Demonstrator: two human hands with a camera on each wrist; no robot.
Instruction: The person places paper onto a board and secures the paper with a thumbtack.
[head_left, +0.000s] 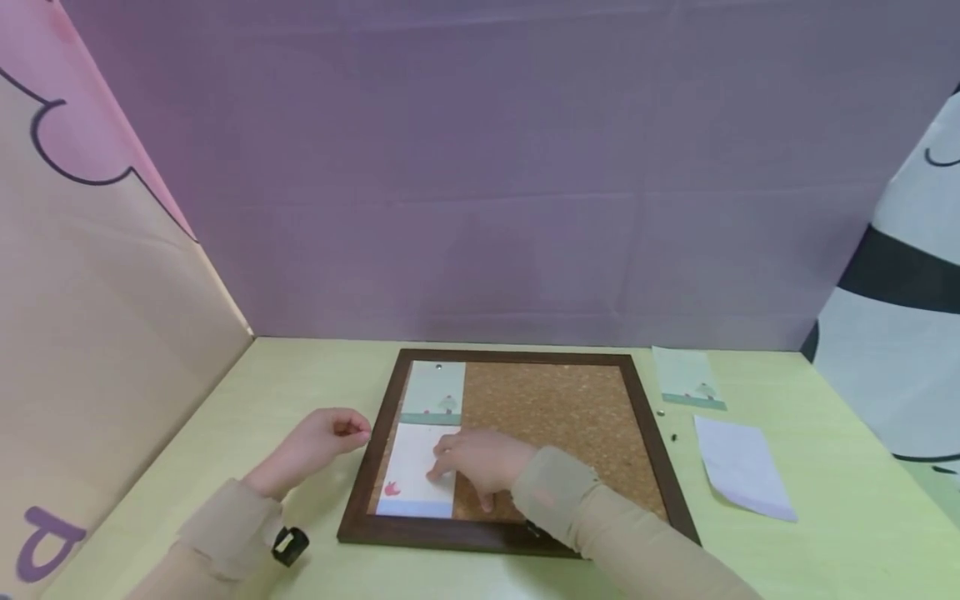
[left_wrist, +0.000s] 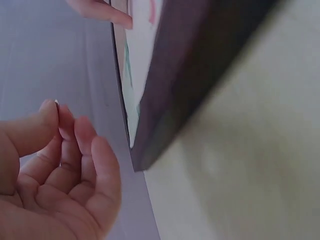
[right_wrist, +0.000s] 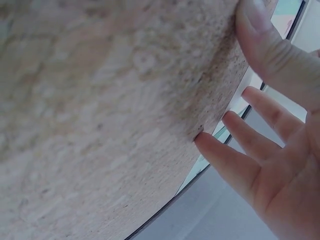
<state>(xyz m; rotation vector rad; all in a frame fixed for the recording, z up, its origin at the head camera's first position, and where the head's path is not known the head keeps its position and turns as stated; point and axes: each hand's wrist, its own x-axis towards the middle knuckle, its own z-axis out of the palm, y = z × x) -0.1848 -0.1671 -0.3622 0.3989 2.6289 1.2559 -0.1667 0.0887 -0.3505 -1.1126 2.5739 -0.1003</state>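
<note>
White paper (head_left: 411, 465) with a red shape lay on the left side of the cork board (head_left: 555, 417), just below a paper with a tree (head_left: 430, 392). A small shiny pin (head_left: 438, 367) sat near the top of that tree paper. The right hand (head_left: 487, 462) had its fingers spread apart, with fingertips on the white paper. The left hand (head_left: 326, 442) was by the board's dark frame (head_left: 372, 452), its fingers and thumb pinching a tiny thing (left_wrist: 56, 103). Another tree picture (head_left: 684, 377) lay right of the board on the desk (head_left: 765, 383).
</note>
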